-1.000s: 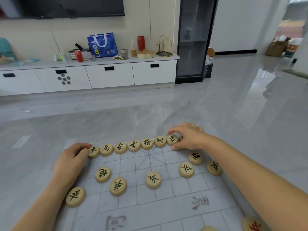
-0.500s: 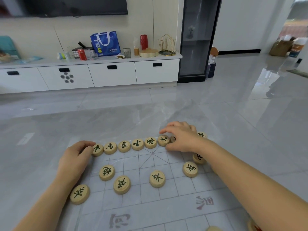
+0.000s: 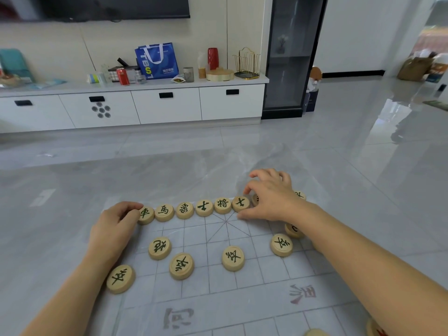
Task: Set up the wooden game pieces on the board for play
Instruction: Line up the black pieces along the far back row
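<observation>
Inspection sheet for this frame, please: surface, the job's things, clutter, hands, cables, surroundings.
Surface: thin gridded board lying flat on a grey tiled floor.
Job's things: back row of round wooden pieces with green characters, six fully visible, more hidden by the right hand; five pieces sit loosely in the rows nearer the camera, another partly hidden by the right forearm.
Clutter: two pieces cut off at the bottom right edge.
Hands: left hand touches the leftmost back-row piece; right hand covers the row's right part, fingers curled.
Cables: nothing seen.
Surroundings: white cabinet with blue bag, red can.
</observation>
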A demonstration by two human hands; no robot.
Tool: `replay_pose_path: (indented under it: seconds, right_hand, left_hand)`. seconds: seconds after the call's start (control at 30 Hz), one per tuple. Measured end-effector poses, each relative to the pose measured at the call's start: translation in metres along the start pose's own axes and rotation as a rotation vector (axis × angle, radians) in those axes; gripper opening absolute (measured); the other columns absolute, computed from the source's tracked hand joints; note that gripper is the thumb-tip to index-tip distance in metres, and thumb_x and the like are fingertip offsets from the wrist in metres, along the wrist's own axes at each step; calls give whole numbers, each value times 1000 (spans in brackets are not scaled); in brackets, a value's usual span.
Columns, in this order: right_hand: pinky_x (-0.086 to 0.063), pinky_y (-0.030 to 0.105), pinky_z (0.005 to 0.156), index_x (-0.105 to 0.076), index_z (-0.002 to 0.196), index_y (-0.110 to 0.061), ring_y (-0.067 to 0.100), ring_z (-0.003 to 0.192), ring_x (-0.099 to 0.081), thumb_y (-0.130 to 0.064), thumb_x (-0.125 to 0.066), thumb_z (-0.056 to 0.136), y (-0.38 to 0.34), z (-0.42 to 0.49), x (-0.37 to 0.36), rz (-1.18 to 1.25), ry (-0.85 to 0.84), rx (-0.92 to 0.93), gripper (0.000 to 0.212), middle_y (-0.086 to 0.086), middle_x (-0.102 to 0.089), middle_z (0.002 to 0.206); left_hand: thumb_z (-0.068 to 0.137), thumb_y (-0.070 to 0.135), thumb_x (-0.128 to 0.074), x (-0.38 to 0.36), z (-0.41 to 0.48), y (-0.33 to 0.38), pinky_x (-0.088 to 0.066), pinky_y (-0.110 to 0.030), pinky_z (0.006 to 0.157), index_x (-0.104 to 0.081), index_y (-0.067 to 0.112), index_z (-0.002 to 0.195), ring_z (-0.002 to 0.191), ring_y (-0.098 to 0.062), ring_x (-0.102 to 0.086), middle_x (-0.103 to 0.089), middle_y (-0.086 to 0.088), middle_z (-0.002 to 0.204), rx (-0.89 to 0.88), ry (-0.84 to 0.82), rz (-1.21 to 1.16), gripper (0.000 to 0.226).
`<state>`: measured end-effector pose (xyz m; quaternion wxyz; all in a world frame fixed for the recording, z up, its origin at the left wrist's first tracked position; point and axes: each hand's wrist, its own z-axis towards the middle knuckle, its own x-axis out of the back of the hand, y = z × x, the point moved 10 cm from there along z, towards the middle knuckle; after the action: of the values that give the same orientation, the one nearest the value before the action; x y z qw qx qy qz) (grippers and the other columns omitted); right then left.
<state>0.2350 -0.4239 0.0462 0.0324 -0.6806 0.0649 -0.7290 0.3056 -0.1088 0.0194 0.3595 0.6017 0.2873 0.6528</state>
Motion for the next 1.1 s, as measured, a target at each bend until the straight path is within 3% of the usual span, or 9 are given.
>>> replay_pose_path:
  seconds: [0.07,0.23,0.63,0.87,1.1]
  right_hand:
    - [-9,40,106,-50,122,-43,17,133,-17,-59,-61,71,-3,-1,-2,34,-9,23,55,-8,-27,145]
    - [-9,40,105,-57,108,-41,17,132,-19,-46,-58,77,-4,0,-3,82,8,20,31,-7,-31,143]
    - [-12,39,103,-57,108,-41,16,130,-22,-46,-59,76,-1,1,-7,113,-7,6,33,-7,-35,139]
    - [-14,37,103,-52,117,-36,15,130,-23,-55,-62,72,4,2,-8,92,-7,-15,50,-9,-36,138]
    - [-15,37,102,-56,107,-39,14,129,-24,-52,-61,73,3,3,-10,116,-16,-3,37,-10,-38,135]
  left_hand:
    - [67,38,-42,0,0,0,-47,-44,85,-67,29,93,94,-20,-58,-66,7,97,1,-2,1,37]
    - [67,38,-43,0,0,-1,-48,-44,85,-67,30,91,92,-21,-58,-67,6,96,6,6,0,35]
    - [66,40,-43,0,1,-2,-47,-45,87,-67,31,92,94,-20,-58,-67,8,96,2,5,0,37]
    - [67,39,-43,0,1,-2,-46,-44,89,-67,31,97,97,-20,-58,-67,7,99,8,9,5,39]
    - [68,39,-43,0,1,0,-47,-42,85,-67,30,97,94,-19,-58,-66,8,98,-1,2,11,39]
